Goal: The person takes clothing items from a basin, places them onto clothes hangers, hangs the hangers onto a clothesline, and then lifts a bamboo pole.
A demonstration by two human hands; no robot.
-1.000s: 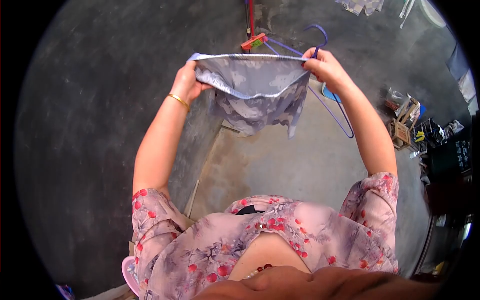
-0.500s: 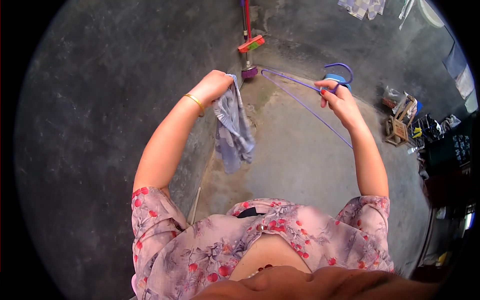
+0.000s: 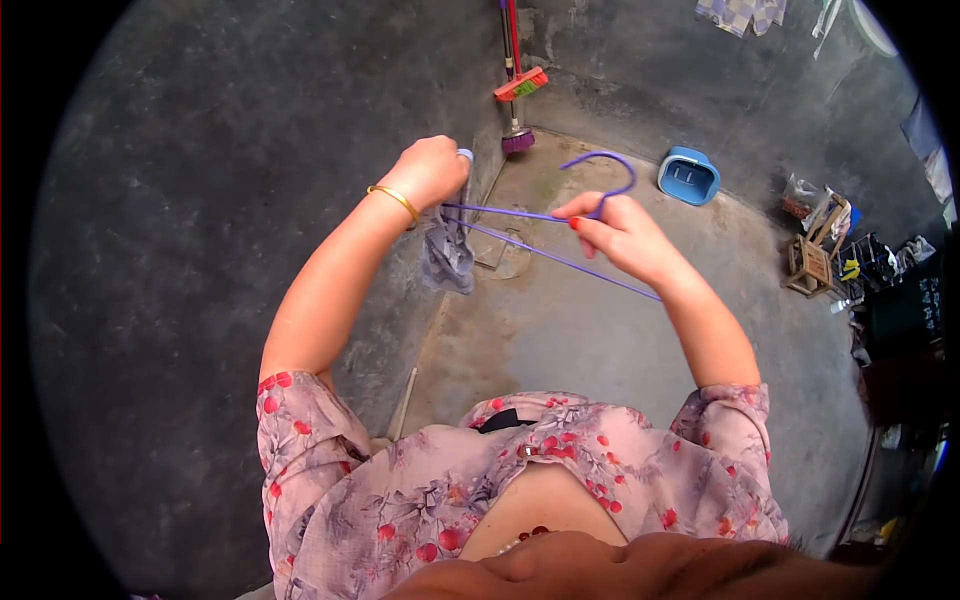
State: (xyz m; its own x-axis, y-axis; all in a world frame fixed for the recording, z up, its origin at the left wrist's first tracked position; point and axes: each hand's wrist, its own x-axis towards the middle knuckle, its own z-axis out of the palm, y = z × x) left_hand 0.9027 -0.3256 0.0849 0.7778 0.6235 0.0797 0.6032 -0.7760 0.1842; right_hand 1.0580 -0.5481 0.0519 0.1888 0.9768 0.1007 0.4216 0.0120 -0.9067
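My left hand is closed on the top edge of a grey-blue patterned garment, which hangs bunched below it. In my right hand is a purple clothes hanger, gripped near the base of its hook. The hook points up, and the far end of the hanger reaches the garment just under my left fingers. Whether that end lies inside the cloth or in front of it I cannot tell. My right forearm hides the hanger's other end.
A dark wall runs along the left side. Brushes with a purple head and an orange head lean in the corner. A blue basin rests against the back wall. Farther right are a small wooden chair and several bags.
My right hand has moved left and slightly down with the hanger, bringing its end to the garment. The garment's lower part has shifted up and is more bunched. The blue basin is now uncovered.
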